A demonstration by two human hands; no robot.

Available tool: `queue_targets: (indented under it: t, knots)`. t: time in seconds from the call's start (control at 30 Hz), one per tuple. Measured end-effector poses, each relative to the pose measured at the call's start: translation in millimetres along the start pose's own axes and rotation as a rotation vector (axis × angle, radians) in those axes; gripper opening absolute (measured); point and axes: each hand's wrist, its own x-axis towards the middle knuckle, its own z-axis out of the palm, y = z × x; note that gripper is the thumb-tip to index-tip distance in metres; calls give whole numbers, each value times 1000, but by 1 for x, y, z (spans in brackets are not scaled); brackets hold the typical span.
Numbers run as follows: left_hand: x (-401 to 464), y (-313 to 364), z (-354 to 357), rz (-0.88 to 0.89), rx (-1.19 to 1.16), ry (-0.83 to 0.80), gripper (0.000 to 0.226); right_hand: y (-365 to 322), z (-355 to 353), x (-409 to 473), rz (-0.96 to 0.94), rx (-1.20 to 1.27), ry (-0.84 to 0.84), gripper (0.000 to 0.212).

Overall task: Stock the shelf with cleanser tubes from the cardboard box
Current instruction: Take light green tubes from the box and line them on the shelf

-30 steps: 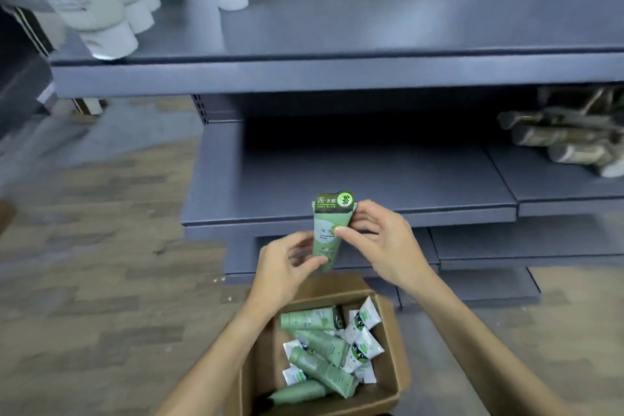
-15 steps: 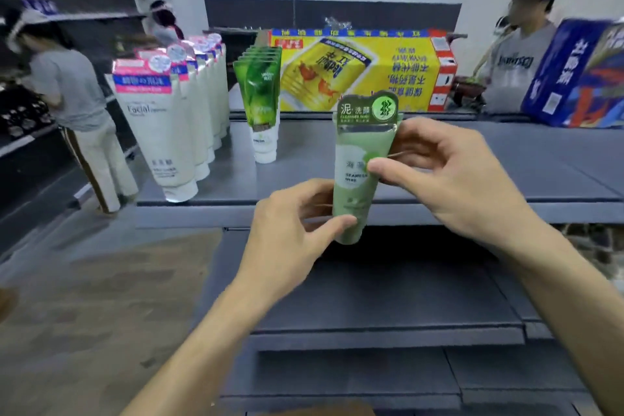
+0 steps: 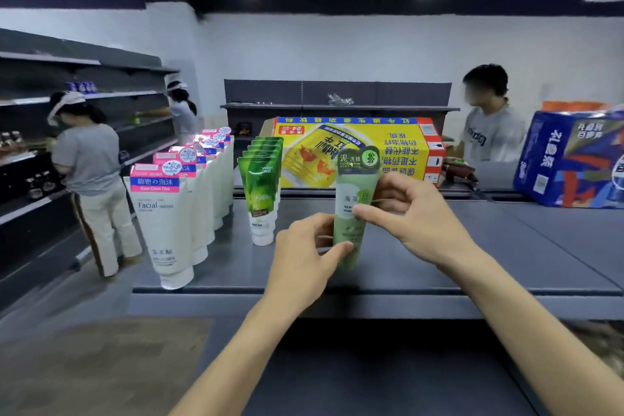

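Left hand [image 3: 304, 257] pinches the lower end and right hand [image 3: 413, 216] pinches the middle of an upright green cleanser tube [image 3: 354, 209], held above the grey shelf [image 3: 472, 253], right of the green tube row [image 3: 261, 186].

Both forearms are bare to the frame's bottom edge, with no sleeves, gloves, rings or watch showing.

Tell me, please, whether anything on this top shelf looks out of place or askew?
The yellow carton at the back of the shelf sits upside down, its print inverted. The white tubes and green tubes stand in tidy rows, caps down. The pale green tube is upright, held by both hands.
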Motion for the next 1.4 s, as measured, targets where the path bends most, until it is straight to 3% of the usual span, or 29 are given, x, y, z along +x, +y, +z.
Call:
queue_targets:
  t: [0.73,1.4]
  knots:
    - [137,-105,33,-200,305,190,16,100,42,156,95,-179,-12,29]
    - [185,-129,43,-274,299,225,14,130,53,201,96,-193,43,31]
